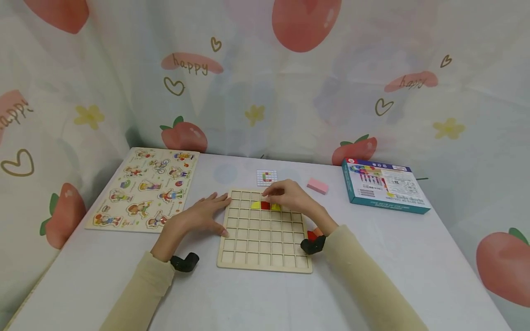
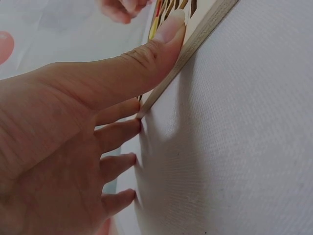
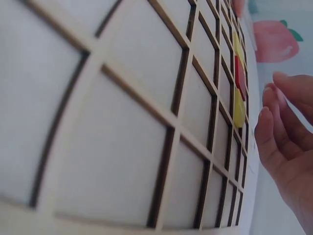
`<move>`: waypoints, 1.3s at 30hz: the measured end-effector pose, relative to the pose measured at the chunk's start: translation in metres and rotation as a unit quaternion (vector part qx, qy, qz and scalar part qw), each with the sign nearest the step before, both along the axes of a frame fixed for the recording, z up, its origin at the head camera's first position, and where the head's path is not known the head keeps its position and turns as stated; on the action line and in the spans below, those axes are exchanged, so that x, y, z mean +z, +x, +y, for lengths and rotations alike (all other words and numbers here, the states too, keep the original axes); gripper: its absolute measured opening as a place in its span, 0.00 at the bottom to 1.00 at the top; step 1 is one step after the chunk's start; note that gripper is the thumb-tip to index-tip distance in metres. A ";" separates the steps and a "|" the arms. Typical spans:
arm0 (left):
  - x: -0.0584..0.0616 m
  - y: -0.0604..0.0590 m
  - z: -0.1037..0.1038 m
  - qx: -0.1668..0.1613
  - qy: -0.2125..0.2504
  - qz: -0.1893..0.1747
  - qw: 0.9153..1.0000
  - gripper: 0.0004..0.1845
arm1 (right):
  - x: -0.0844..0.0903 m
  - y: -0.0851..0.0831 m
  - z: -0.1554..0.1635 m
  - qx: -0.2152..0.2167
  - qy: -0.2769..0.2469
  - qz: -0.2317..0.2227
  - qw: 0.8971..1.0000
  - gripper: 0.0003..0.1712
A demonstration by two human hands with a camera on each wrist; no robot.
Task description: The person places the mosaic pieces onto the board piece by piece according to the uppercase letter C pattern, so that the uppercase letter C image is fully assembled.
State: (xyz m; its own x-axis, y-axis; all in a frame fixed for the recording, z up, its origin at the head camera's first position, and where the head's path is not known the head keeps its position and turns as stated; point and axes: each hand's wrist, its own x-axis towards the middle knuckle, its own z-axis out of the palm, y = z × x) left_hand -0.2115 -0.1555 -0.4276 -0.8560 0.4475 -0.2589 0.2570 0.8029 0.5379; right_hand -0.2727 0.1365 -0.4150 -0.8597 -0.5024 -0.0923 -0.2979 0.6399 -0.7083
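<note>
Wooden grid board [image 1: 265, 234]: left hand [image 1: 203, 214] flat, steadying edge; right hand [image 1: 290, 195] fingers relaxed over red tile [image 1: 265, 205].

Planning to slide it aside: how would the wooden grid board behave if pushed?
The wooden grid board looks thin, flat and rigid, so it would probably slide without tipping. The left hand braces its edge, hinting it shifts easily. Loose tiles might jostle.

Two hands, left [image 1: 203, 214] and right [image 1: 290, 196], are working at one wooden grid board [image 1: 265, 243], which is holding two yellow pieces [image 1: 255, 205] and one red piece [image 1: 265, 205]. One pink eraser [image 1: 317, 186], one blue box [image 1: 383, 185], one pattern card [image 1: 267, 177] and one picture puzzle [image 1: 145, 189] are lying around.
</note>
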 end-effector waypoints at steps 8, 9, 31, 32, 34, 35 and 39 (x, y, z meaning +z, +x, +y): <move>0.001 0.002 0.000 0.003 -0.001 -0.002 1.000 0.53 | 0.003 0.010 0.019 -0.009 0.000 -0.001 1.000 0.11; 0.002 0.002 0.000 0.004 -0.001 -0.003 1.000 0.53 | 0.004 0.012 0.021 -0.011 0.002 0.000 1.000 0.11; -0.001 0.002 0.002 0.007 0.007 -0.004 1.000 0.53 | 0.000 0.042 0.082 -0.030 -0.001 0.001 1.000 0.13; -0.001 0.002 0.002 0.007 0.009 -0.004 1.000 0.53 | 0.001 0.043 0.084 -0.031 0.002 0.001 1.000 0.13; 0.000 0.003 0.002 0.007 0.011 -0.003 1.000 0.53 | 0.000 0.046 0.090 -0.030 0.005 -0.003 1.000 0.13; 0.000 0.003 0.002 0.007 0.012 -0.002 1.000 0.53 | 0.000 0.047 0.093 -0.026 0.004 -0.004 1.000 0.13; 0.001 0.004 0.002 0.006 0.012 0.001 1.000 0.52 | -0.002 0.052 0.104 -0.023 0.005 -0.015 1.000 0.12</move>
